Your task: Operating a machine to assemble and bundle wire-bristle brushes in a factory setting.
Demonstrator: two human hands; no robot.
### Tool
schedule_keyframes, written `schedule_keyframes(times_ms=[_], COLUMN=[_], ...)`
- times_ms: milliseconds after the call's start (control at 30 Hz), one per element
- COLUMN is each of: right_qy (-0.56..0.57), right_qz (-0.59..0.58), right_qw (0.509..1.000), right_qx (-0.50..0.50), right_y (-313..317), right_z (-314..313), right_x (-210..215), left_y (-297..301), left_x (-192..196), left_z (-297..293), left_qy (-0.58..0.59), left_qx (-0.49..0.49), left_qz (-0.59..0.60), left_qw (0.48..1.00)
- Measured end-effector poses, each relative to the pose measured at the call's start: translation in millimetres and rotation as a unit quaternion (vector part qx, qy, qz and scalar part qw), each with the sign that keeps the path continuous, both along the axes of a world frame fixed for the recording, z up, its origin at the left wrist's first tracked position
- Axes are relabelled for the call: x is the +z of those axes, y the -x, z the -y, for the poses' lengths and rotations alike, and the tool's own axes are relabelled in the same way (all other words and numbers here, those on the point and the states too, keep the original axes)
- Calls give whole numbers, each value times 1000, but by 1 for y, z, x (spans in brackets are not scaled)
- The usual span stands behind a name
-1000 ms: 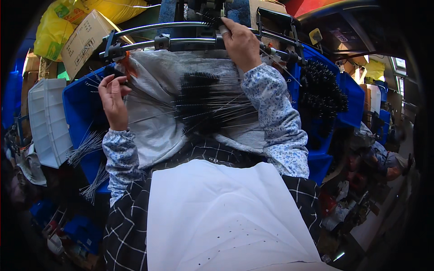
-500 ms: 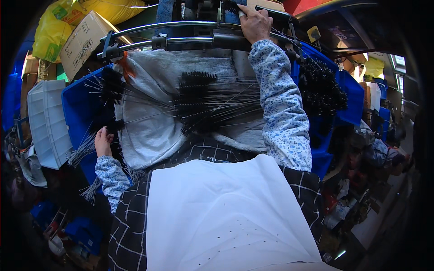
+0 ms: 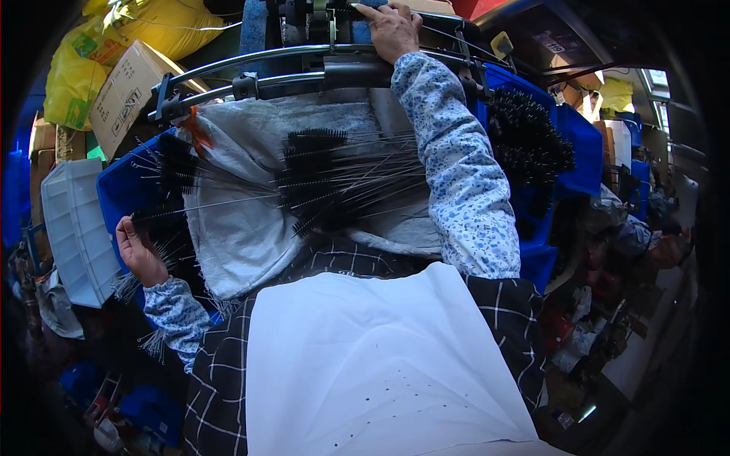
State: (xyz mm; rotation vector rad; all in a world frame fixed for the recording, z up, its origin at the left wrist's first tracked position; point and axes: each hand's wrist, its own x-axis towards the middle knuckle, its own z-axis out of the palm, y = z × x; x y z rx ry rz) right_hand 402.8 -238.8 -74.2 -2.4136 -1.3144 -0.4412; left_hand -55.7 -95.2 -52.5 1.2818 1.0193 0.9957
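Note:
My left hand (image 3: 139, 251) is low at the left, fingers closed around the end of a thin wire brush (image 3: 163, 215) with black bristles, over a blue bin (image 3: 122, 194). My right hand (image 3: 393, 29) reaches far up and rests on the dark machine (image 3: 319, 19) above a curved metal bar (image 3: 289, 57). A pile of black bristle brushes on long wire stems (image 3: 334, 182) lies on a grey-white cloth (image 3: 243, 228) across my lap. A white sheet (image 3: 365, 365) covers my front.
A blue bin packed with black brushes (image 3: 528, 144) stands at the right. At the left are a white crate (image 3: 72, 220), a cardboard box (image 3: 122, 83) and yellow bags (image 3: 152, 26). Loose wire stems (image 3: 129, 285) hang near my left wrist. Clutter fills the floor at lower right.
My left hand dropped from the cloth's edge down to the blue bin at the left and closed on a brush. My right hand moved up from the bar onto the machine.

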Motion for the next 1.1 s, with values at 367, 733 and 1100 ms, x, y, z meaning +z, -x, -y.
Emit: schedule_keyframes(times_ms=[367,733,1100], right_qy=[79,-12,7], right_qz=[-11,-93,-99], right_qw=[986,989,986], right_qx=[-147,-117,-135], right_y=[-5,16,56], right_z=[33,8,-42], right_x=[-11,-14,-5], left_y=[15,37,-17], left_x=[91,68,56], left_z=[-36,-68,-47], left_qy=[-561,-234,-229], left_qx=[137,23,96], left_qz=[-379,179,34], left_qw=[723,955,968])
